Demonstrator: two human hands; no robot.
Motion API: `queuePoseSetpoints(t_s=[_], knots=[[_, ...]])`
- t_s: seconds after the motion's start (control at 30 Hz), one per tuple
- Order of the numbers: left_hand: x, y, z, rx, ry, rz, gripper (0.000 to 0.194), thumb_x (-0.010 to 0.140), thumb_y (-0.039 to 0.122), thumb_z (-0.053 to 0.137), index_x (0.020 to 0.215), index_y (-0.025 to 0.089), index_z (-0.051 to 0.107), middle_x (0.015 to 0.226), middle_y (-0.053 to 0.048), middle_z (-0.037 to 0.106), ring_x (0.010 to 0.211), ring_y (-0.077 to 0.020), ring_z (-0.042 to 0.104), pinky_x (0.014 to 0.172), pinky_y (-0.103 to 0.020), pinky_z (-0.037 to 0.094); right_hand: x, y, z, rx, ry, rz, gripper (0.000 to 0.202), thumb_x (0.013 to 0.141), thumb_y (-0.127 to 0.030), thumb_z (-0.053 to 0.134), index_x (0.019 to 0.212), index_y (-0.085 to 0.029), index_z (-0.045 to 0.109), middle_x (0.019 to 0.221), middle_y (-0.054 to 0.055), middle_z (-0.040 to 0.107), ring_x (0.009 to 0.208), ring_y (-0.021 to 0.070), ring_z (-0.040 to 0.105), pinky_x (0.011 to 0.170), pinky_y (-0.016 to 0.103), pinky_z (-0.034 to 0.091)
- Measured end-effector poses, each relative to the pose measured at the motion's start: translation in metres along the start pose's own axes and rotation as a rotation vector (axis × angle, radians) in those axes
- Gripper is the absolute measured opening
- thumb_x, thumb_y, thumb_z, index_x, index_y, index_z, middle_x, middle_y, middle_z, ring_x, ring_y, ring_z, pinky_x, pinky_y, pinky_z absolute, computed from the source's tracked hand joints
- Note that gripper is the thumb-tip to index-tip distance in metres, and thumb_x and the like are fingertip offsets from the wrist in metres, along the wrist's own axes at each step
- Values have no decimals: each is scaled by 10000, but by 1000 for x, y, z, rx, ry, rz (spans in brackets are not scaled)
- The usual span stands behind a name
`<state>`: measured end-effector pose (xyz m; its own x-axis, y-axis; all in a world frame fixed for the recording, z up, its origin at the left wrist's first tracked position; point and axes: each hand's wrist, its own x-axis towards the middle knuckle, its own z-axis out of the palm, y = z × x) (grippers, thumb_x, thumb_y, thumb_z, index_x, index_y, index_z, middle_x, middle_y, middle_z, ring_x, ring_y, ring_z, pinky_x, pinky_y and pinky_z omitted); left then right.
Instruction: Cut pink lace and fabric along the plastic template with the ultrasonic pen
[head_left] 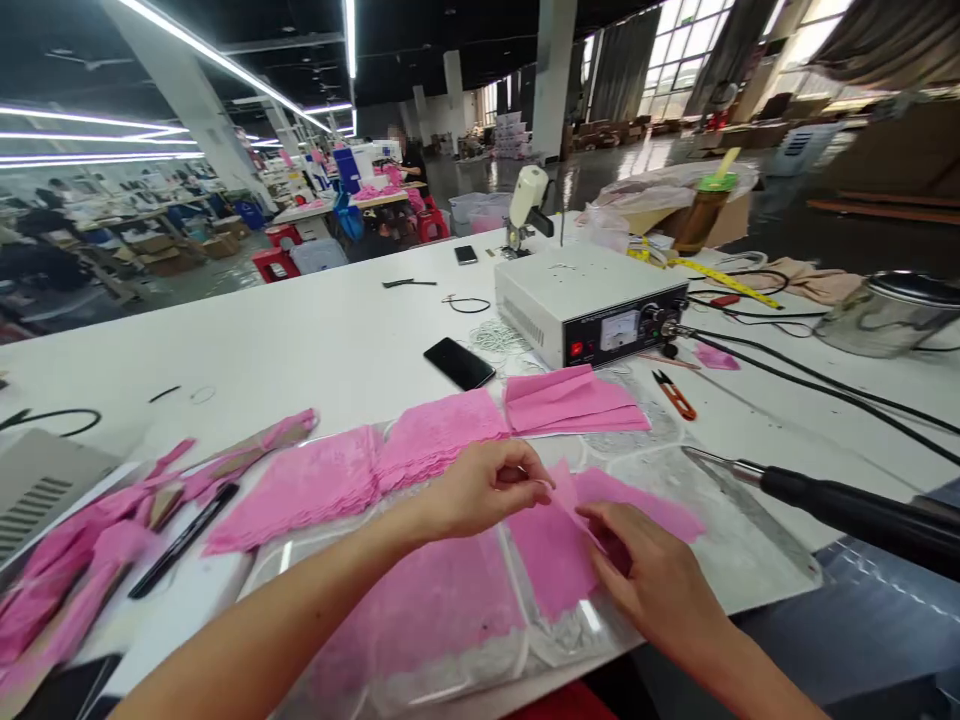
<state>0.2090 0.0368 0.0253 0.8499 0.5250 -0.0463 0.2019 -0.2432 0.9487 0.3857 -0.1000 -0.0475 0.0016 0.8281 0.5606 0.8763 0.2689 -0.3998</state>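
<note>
A thin pink fabric piece (551, 565) is partly lifted off a clear sheet (675, 560) with pale curved lines. My left hand (487, 490) pinches its upper edge between thumb and forefinger. At the piece's right side, my right hand (649, 565) has its fingers closed on the raised edge. More pink fabric (652, 500) lies flat behind the right hand, and a wide pink piece (435, 610) lies left of the lifted one. Beyond my left hand are layered stacks of pink pieces (442, 425) and a folded pink stack (570, 400).
A black-handled tool with a thin metal tip (795, 487) juts in from the right. Behind are orange thread snips (675, 395), a white power box (592, 300) with cables, and a black phone (459, 363). Pink strips (97, 550) and a black pen (184, 540) lie left.
</note>
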Motion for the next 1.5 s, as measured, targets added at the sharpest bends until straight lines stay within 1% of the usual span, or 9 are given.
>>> queuePoseSetpoints(t_s=[0.2,0.33,0.43,0.87,1.0,1.1,1.2,1.37,1.5], knots=[[-104,-19,-46,165,119,-55,61,851,172,561,821,168,614,934,-60,722,831,-156,671,699,-252,508,13,-26,18,111,-62,-188,232,858,-64,482,1005,-210,588,848,52,665,775,179,652,657,292,558],[-167,-36,-48,255,156,-73,107,820,98,547,828,186,608,981,-37,715,877,-158,656,760,-267,489,14,-47,33,203,-136,-373,232,867,-21,475,962,-192,600,818,53,637,744,171,589,673,305,516],[-195,-48,-42,351,153,-47,119,871,111,519,826,194,592,1009,-41,695,918,-168,641,769,-272,490,13,-56,42,239,-201,-473,245,863,11,463,930,-177,606,796,54,620,728,173,549,677,319,479],[-217,-43,-38,823,98,92,231,883,54,429,897,207,602,1250,-66,651,1162,-190,602,980,-330,517,16,-77,39,238,-368,-485,299,824,44,403,846,-189,590,753,32,606,690,165,506,660,316,438],[-224,-41,-44,991,73,151,356,821,117,505,1132,234,630,1316,-53,625,1170,-212,613,955,-298,540,16,-69,29,259,-328,-376,294,795,-4,440,929,-195,618,808,50,630,736,176,545,688,332,490],[-218,-44,-50,1126,94,245,405,833,169,547,1223,256,607,1261,-31,664,1092,-214,657,909,-287,556,16,-47,13,226,-197,-255,309,822,-21,450,997,-202,629,841,60,651,767,179,595,683,321,530],[-188,-40,-46,1149,85,388,298,900,184,516,1173,223,628,1130,-45,722,953,-195,698,836,-267,562,9,-16,-9,119,-48,-109,276,848,-55,497,997,-226,655,855,51,683,795,178,655,684,289,564],[-103,-18,-12,1036,-58,520,317,948,55,371,1082,162,638,1119,-99,713,1005,-220,682,926,-359,524,-23,28,-44,-40,137,233,132,870,-226,573,874,-252,703,841,34,729,713,175,693,558,252,559],[-36,-18,18,933,-174,600,318,995,97,327,1103,129,625,1180,-134,685,1124,-237,639,980,-396,504,-55,56,-64,-7,251,625,181,827,-400,627,845,-248,723,735,25,741,551,172,668,446,243,530]])
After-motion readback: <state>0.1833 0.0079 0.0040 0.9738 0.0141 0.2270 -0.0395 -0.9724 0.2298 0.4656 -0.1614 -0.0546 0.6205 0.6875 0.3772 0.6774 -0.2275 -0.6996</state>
